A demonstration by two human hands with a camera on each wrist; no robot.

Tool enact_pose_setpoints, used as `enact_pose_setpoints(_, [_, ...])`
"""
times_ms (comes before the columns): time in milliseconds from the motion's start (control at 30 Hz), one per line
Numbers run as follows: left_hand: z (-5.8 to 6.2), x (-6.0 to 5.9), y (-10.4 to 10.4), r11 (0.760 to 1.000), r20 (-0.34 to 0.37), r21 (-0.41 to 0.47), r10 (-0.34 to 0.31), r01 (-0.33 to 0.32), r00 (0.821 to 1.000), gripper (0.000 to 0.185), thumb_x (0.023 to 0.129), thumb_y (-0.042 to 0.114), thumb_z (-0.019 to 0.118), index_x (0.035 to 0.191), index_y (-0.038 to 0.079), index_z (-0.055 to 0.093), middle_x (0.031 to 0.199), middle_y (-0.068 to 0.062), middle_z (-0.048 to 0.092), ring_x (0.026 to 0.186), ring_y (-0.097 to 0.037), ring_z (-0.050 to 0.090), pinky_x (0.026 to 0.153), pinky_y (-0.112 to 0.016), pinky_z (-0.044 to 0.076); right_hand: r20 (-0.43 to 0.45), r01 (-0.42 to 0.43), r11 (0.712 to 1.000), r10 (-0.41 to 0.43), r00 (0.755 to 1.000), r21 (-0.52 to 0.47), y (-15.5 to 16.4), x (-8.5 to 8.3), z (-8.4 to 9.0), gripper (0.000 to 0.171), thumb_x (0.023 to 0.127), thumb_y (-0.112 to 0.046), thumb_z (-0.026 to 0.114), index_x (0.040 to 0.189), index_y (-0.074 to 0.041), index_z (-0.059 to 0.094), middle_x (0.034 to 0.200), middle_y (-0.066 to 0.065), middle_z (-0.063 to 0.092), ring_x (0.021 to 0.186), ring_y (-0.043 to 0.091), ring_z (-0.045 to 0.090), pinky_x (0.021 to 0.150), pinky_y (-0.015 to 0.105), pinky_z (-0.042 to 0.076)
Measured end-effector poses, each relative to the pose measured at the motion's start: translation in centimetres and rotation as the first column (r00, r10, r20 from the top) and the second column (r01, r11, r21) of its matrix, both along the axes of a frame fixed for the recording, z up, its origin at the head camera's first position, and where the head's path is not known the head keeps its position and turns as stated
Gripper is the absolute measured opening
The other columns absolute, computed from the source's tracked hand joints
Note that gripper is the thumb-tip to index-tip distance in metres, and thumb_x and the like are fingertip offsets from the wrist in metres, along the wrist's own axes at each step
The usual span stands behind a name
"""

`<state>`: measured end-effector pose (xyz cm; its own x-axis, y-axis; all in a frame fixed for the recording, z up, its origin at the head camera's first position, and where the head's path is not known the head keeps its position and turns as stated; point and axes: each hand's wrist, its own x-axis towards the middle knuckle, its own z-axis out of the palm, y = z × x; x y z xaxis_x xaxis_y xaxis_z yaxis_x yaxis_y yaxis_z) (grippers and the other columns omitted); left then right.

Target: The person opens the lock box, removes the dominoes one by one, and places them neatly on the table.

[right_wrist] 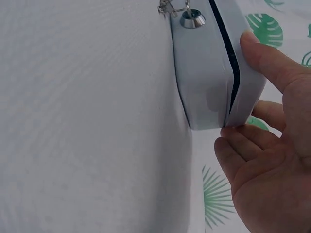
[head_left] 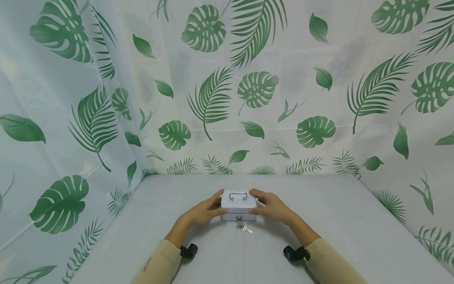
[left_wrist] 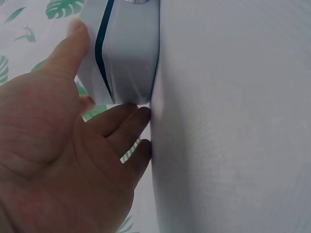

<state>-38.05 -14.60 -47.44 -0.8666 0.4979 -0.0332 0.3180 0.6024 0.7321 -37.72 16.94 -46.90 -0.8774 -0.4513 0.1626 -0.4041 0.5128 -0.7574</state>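
Note:
A small white cash box (head_left: 239, 205) sits on the table, its metal carry handle (head_left: 238, 196) lying on the lid. Keys (head_left: 246, 228) hang from the round lock (right_wrist: 193, 19) on its front. My left hand (head_left: 202, 212) grips the lid's left end, thumb at the front edge and a fingertip at the back corner. The right hand (head_left: 274, 207) mirrors it at the other end, its thumb (right_wrist: 257, 51) on the lid's front. In both wrist views a thin dark gap runs between lid and base. Lower fingers of each hand bend in beside the box's ends.
A pale cloth covers the table (head_left: 198, 264). Behind and at both sides hang white curtains (head_left: 283, 150) printed with green leaves. Each wrist wears a black camera mount, one at the left sleeve (head_left: 159, 258) and one at the right sleeve (head_left: 328, 260).

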Motion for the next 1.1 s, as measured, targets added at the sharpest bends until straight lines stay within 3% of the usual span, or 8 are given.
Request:
enact_pose_setpoints(600, [0.2, -0.2, 0.0, 1.000, 0.013, 0.016, 0.011, -0.011, 1.000, 0.076, 0.102, 0.068, 0.047, 0.167, 0.041, 0.016, 0.164, -0.012, 0.043, 0.155, -0.032, 0.036, 0.126, -0.059, 0.025, 0.092, 0.079, 0.996, -0.074, 0.993, -0.046, -0.1, -0.2, -0.1, 0.073, 0.093, -0.048, 0.076, 0.155, -0.016, 0.052, 0.160, 0.011, 0.049, 0.148, 0.037, 0.047, 0.120, 0.051, 0.039])
enact_pose_setpoints(900, [0.7, -0.1, 0.2, 1.000, 0.012, 0.003, 0.022, -0.022, 1.000, 0.077, 0.102, 0.070, 0.042, 0.167, 0.038, 0.016, 0.164, -0.015, 0.042, 0.155, -0.035, 0.035, 0.125, -0.062, 0.025, 0.131, 0.085, 0.994, -0.076, 0.988, -0.066, -0.2, -0.2, 0.3, 0.073, 0.096, -0.047, 0.072, 0.156, -0.013, 0.048, 0.160, 0.018, 0.047, 0.146, 0.044, 0.047, 0.115, 0.060, 0.043])
enact_pose_setpoints(1100, [1.0, 0.0, 0.4, 0.998, 0.013, -0.010, 0.055, -0.055, 0.998, 0.077, 0.101, 0.073, 0.040, 0.167, 0.039, 0.019, 0.164, -0.013, 0.042, 0.155, -0.035, 0.035, 0.125, -0.063, 0.024, 0.149, 0.102, 0.992, -0.090, 0.985, -0.070, -0.3, -0.4, 0.3, 0.076, 0.097, -0.050, 0.071, 0.157, -0.012, 0.047, 0.160, 0.017, 0.048, 0.146, 0.041, 0.047, 0.115, 0.059, 0.043])
